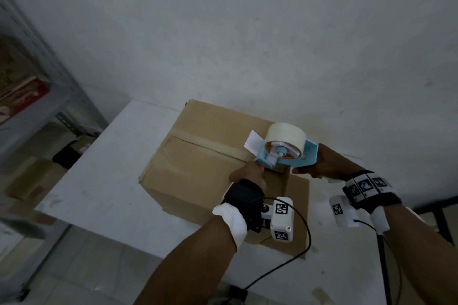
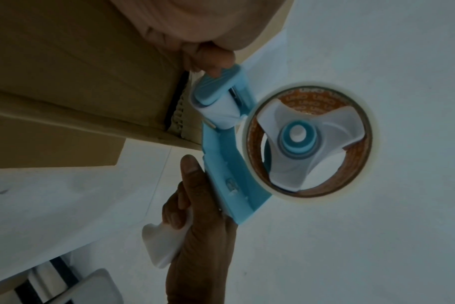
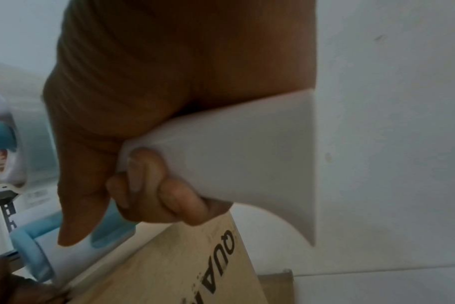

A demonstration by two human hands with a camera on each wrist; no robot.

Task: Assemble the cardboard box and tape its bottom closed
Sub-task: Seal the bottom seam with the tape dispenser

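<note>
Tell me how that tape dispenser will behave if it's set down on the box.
The tape dispenser looks top-heavy: its full roll sits above a thin blue frame, so it may tip. The smooth white handle, gripped by the right hand, looks rigid, perhaps slippery.

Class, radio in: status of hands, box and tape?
Right hand grips tape dispenser handle. Left hand pinching at its front, on cardboard box seam. No obstruction visible.

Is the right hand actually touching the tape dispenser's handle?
Touching. The right wrist view shows the right hand with fingers curled around the white handle of the tape dispenser.
</note>
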